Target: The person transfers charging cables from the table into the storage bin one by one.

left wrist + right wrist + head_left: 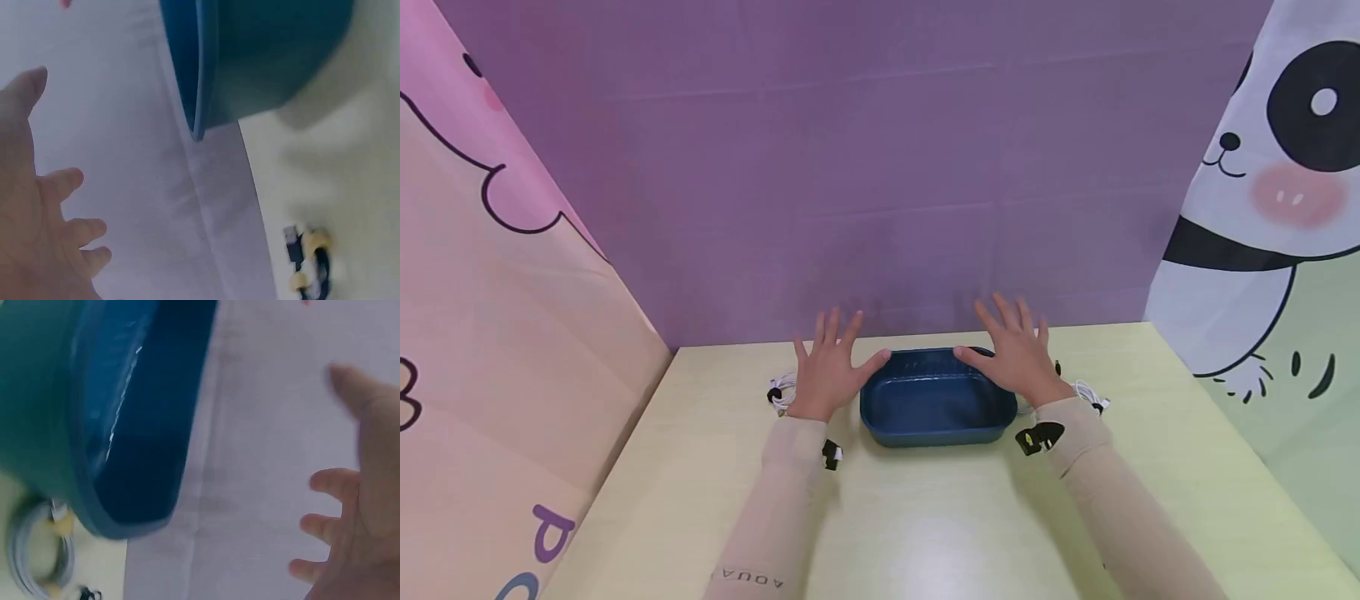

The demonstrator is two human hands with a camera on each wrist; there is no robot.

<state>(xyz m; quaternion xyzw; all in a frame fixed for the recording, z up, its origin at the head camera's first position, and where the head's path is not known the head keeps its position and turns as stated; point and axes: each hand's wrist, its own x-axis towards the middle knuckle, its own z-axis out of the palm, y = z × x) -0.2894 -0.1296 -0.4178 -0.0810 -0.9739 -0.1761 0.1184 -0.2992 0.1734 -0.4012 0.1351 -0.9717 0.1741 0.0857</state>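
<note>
Purple cloth (880, 167) hangs behind, panda-print cloth (1217, 325) on the right. Tabletop (917, 525) in front. Blue tub (940, 438) sits upright on it, mouth up, long side across, toward the far edge and between the hands. Left hand (827, 379) is at the tub's left end, right hand (1018, 358) at its right end. Fingers on both: straight, spread, gripping nothing. Head view has both thumbs overlapping the rim; wrist views show a gap, so no contact I can see. Smallest: cable bundle (786, 383) left of the tub, partly behind the hand; cable coil (17, 550) on the right, near the tub.

Risks, my read: a low or sideways hand could bump one end and twist the tub. Uneven grip might tip it. If it slides sideways, it could pin or drag a cable.
</note>
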